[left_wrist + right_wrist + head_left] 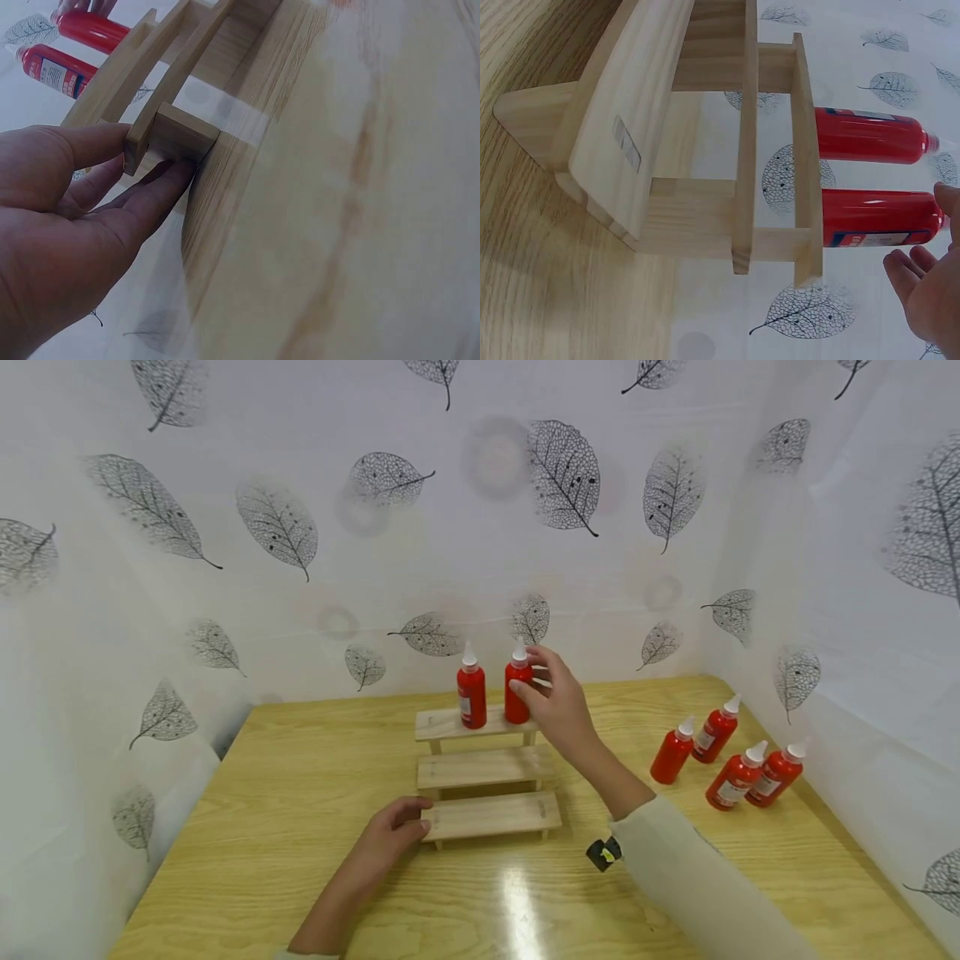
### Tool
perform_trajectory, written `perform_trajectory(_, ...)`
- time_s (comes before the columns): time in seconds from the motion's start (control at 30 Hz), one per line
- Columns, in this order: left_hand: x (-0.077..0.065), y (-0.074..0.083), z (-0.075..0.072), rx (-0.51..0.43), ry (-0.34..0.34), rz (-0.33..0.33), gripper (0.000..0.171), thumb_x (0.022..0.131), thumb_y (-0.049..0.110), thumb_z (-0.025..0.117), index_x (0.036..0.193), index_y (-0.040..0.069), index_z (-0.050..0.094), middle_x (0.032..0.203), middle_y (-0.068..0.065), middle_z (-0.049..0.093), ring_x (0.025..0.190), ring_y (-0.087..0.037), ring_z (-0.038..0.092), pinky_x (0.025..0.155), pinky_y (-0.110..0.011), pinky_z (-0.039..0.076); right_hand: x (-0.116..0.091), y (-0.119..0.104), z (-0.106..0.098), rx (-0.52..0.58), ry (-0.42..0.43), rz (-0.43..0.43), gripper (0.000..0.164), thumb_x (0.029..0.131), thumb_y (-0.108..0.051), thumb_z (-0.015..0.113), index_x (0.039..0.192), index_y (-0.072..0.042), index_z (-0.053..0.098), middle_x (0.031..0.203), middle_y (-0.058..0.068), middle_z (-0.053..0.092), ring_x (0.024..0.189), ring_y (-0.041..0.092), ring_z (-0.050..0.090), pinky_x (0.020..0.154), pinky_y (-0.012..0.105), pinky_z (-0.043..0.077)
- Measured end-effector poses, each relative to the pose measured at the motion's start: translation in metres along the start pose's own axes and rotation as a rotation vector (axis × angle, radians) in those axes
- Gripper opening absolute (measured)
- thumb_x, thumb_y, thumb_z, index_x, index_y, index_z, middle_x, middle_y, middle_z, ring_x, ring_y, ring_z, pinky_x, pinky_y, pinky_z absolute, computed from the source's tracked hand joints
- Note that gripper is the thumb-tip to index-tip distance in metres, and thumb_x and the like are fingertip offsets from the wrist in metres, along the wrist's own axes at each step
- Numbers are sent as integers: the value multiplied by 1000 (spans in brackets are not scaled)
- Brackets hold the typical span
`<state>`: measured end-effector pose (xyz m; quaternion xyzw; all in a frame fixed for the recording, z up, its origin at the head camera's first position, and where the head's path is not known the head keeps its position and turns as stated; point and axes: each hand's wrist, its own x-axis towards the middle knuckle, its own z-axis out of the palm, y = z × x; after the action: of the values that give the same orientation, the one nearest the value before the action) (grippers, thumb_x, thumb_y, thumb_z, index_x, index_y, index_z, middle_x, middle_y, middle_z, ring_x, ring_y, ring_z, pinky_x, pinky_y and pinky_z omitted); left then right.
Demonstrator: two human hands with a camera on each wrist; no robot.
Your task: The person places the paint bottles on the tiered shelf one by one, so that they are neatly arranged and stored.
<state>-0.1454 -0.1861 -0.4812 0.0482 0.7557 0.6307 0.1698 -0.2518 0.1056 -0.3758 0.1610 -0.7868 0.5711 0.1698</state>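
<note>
A three-tier wooden step rack (pixel 483 768) stands on the table. On its top tier, two red squeeze bottles (pixel 472 697) with white pointed caps stand upright side by side. Around the right-hand bottle (pixel 517 703), my right hand (pixel 561 706) has thumb and fingers spread; the right wrist view shows a small gap between the fingertips (pixel 900 264) and the bottle. My left hand (pixel 386 837) holds the left end of the lowest tier. In the left wrist view its thumb lies against the plank's end (pixel 142 139) and the fingers reach the leg (pixel 186 133) below.
Several more red bottles (pixel 671 754) stand on the table at the right. A small black object (pixel 602 853) shows beside the right sleeve. Leaf-printed white sheeting (pixel 300 610) encloses the wooden table (pixel 300 793) at the back and sides.
</note>
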Motion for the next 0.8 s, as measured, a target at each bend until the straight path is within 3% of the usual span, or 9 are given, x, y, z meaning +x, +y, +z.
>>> perform_trajectory(0.23, 1, -2, -1, -7, -5, 2, 45, 101, 26, 62, 141, 7, 51, 143, -16, 51, 130, -30, 49, 110, -48, 45, -11, -4, -19, -41, -10, -2, 63, 97, -28, 69, 152, -14, 41, 142, 12, 51, 132, 28, 51, 115, 44, 43)
perform_trajectory(0.43, 4, -4, 0, -14, -7, -3, 46, 100, 26, 63, 141, 7, 52, 143, -15, 51, 130, -29, 50, 110, -46, 46, -34, -9, -53, -231, 67, -21, 60, 99, -37, 66, 151, -16, 44, 145, 10, 49, 135, 29, 46, 115, 51, 39)
perform_trajectory(0.63, 7, -5, 0, -31, -11, -12, 47, 100, 26, 64, 141, 6, 51, 143, -16, 51, 128, -28, 52, 107, -43, 49, -61, -5, -101, -334, 165, 43, 60, 99, -38, 65, 152, -18, 43, 151, 12, 44, 138, 36, 39, 110, 65, 35)
perform_trajectory(0.8, 8, -6, 0, -55, 9, -33, 47, 99, 24, 64, 140, 4, 52, 140, -17, 52, 122, -25, 56, 103, -41, 52, -82, 9, -134, -353, 215, 148, 64, 99, -39, 65, 153, -16, 41, 152, 13, 42, 136, 40, 40, 106, 60, 43)
